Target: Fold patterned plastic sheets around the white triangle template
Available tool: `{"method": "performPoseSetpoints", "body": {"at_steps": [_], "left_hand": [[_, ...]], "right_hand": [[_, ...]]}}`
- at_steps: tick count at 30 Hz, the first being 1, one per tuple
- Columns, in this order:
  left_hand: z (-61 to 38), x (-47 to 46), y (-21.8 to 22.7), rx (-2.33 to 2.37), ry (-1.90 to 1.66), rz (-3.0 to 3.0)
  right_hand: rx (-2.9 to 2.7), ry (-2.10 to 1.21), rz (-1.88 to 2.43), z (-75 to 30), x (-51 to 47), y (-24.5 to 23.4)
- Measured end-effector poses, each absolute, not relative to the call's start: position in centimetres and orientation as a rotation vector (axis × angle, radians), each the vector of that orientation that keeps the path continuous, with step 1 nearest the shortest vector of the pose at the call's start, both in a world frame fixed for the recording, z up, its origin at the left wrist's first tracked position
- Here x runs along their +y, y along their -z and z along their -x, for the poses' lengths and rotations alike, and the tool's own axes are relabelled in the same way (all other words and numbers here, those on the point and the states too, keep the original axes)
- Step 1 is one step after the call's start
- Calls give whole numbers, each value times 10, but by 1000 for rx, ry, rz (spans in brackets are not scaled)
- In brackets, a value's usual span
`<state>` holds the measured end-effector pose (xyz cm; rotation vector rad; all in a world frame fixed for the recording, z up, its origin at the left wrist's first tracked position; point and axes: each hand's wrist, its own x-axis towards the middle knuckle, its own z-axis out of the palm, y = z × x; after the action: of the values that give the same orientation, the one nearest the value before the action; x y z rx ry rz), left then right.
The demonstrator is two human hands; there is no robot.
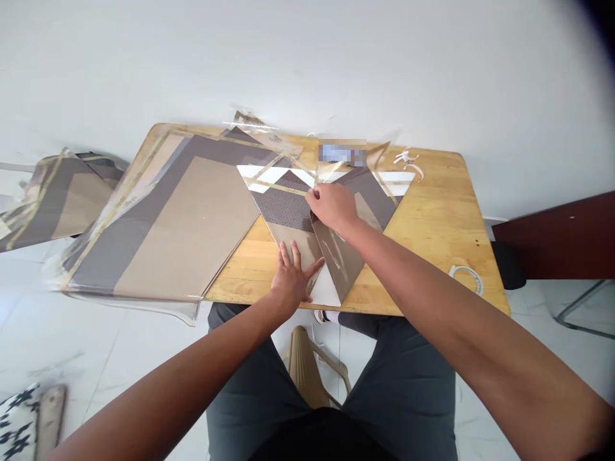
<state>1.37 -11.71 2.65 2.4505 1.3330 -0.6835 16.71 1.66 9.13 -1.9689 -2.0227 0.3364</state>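
A folded sheet of grey-brown and tan laminated material [307,221] lies in a V shape on the wooden table [432,237], with white backing showing at its far end. My right hand [334,208] is curled at the sheet's central fold, its fingertips pinching the sheet beside a strip of clear tape [281,187]. My left hand [291,275] rests flat with fingers spread on the sheet's tan lower panel, holding nothing.
A large plastic-covered grey and tan sheet [168,218] covers the table's left side and overhangs its edge. Another [57,202] sits further left. A tape roll [466,278] and white scraps [407,161] lie on the right of the table. A white wall stands behind.
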Motion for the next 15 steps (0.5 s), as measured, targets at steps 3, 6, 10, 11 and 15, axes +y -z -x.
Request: {"method": "performPoseSetpoints", "body": {"at_steps": [3, 6, 10, 11, 15], "left_hand": [[-13, -118, -31, 1328, 695, -2466], [-12, -119, -35, 1334, 691, -2462], [-8, -120, -34, 1331, 653, -2466], [-8, -121, -33, 1329, 640, -2472], [-5, -123, -27, 1325, 594, -2486]], "right_hand": [[-2141, -356, 2031, -157, 25, -74], [-2185, -366, 2080, -153, 27, -62], [-2192, -392, 2115, -150, 29, -49], [-2194, -406, 2120, -149, 30, -47], [-2200, -432, 2126, -145, 33, -40]]}}
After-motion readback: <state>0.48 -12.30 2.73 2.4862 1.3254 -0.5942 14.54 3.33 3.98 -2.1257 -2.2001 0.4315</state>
